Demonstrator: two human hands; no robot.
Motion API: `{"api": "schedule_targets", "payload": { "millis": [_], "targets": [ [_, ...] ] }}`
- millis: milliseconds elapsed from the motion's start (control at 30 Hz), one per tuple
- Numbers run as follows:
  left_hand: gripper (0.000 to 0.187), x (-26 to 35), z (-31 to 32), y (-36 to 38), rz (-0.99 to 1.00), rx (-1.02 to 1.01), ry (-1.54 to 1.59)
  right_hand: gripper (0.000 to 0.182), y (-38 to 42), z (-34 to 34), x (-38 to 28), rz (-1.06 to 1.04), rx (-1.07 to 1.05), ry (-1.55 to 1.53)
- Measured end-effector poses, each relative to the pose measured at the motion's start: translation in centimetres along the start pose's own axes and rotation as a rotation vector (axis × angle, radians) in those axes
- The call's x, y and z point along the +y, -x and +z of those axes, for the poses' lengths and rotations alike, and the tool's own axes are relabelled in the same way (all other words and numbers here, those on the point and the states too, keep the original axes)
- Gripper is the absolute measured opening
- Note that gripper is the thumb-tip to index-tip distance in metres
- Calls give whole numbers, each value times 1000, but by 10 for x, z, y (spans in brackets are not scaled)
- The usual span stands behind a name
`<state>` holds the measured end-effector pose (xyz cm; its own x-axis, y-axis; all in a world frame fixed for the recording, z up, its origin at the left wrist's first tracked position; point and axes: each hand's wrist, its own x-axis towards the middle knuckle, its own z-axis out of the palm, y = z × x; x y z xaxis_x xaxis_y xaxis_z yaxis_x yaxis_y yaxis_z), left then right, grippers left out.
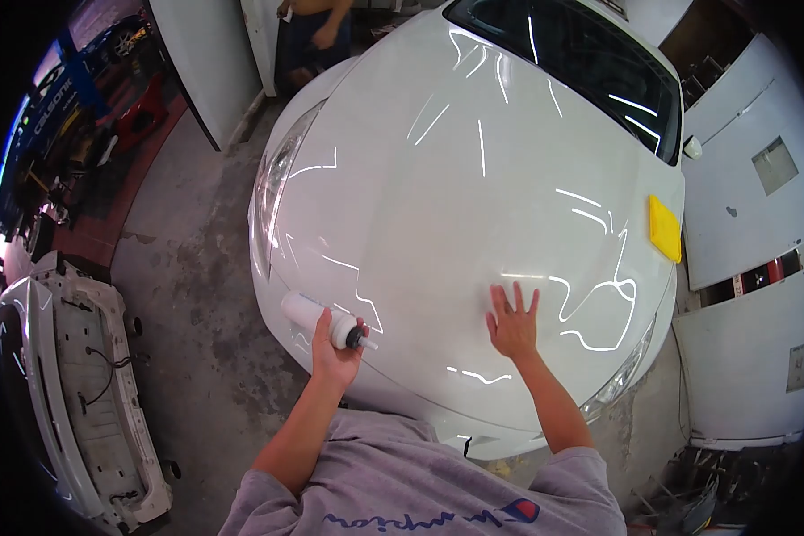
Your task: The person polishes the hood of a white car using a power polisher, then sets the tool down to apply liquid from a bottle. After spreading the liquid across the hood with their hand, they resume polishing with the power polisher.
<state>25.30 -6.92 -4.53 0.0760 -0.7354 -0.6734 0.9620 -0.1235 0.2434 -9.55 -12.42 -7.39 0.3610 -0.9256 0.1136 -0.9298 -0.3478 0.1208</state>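
Note:
A white car's bonnet [438, 223] fills the middle of the head view, with bright lamp reflections across it. In my left hand [335, 357] is a white squeeze bottle [313, 317], tilted over the front edge, its black cap and pale nozzle aimed to the right. My right hand [514, 326] rests palm down on the bonnet with its fingers spread. Further right, a folded yellow cloth [664, 229] lies near the bonnet's side edge.
Headlights [286, 165] flank the bonnet. A removed bumper [98, 393] stands on the concrete floor at left. Another person [317, 31] stands beyond the car, by a white panel [201, 62]. White cabinet doors [750, 357] line the right side.

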Motion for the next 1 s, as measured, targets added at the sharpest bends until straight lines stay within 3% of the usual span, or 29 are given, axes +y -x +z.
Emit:
{"api": "schedule_targets", "payload": {
  "millis": [200,267,300,333,400,433,500,700,1000],
  "targets": [
    [37,-9,3,17,-7,-64,-36,57,55,-3,-55,60,-93,34],
    [35,-15,16,19,12,-109,-62,61,54,-20,-78,184,-124,-295],
    [34,-19,24,28,82,-170,-153,64,57,-17,-96,247,-30,-428],
    [34,-22,30,32,160,-231,-236,66,63,-19,-111,342,-50,-706],
    [36,-26,28,31,192,-325,-275,63,62,-55,-141,514,-47,-1666],
    [38,-29,31,31,246,-400,-352,63,63,-68,-151,514,-53,-1671],
    [47,-31,42,39,302,-497,-423,53,61,-90,-167,837,-77,-2499],
    [48,-32,54,46,359,-614,-546,43,60,-114,-179,759,-11,-2794],
    [45,-35,58,51,385,-678,-590,39,63,-124,-173,779,-31,-2916]
  ]
}}
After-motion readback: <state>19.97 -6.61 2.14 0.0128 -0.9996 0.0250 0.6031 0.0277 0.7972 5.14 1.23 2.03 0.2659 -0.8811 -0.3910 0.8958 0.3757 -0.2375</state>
